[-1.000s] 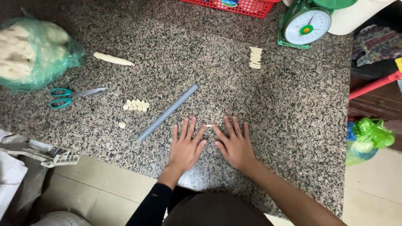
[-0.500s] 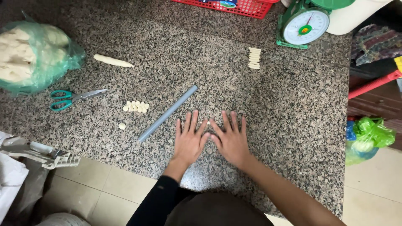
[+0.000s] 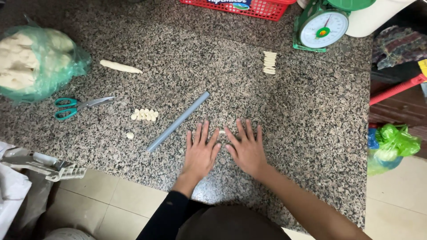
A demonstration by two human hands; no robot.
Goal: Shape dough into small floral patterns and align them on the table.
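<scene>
Seen from the head: the left hand (image 3: pixel 200 153) and the right hand (image 3: pixel 247 149) lie flat with fingers spread wide, side by side on the stone counter (image 3: pixel 311 133). A small bit of dough (image 3: pixel 222 132) peeks out between them. If the hands push too hard, I think it may squash flat. A grey pipe (image 3: pixel 178 121) lies just beside. The floor below is tiled.

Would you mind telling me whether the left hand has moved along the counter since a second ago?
Yes. The left hand has slid slightly forward, away from the counter's near edge and closer to the grey rolling rod, which has stayed put.
</scene>
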